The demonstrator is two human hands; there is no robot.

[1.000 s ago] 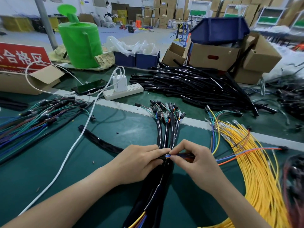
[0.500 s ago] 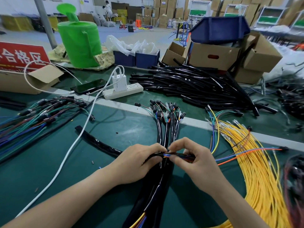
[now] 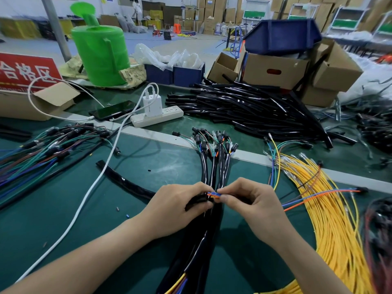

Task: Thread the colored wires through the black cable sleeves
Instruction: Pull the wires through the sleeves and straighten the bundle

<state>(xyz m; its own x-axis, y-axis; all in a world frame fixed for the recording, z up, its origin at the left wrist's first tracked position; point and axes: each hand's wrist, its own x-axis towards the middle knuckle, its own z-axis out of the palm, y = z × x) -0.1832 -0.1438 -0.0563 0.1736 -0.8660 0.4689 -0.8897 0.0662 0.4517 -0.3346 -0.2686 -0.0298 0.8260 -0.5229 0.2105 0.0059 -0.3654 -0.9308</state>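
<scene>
Both hands have drawn closer since the earlier frame. Left hand (image 3: 176, 211) curls round the black sleeve (image 3: 196, 203) end; right hand (image 3: 252, 206) pinches the blue and orange wires (image 3: 214, 194) at its mouth (above the sleeved bundle (image 3: 204, 168)). Risk: splayed tips could snag the rim and buckle.

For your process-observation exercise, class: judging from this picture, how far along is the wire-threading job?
Done: a bundle of sleeved harnesses lies mid-table. In hand: the left hand holds a black sleeve while the right hand pinches blue and orange wires at its end. Left: a pile of empty black sleeves and many loose yellow wires wait.
</scene>
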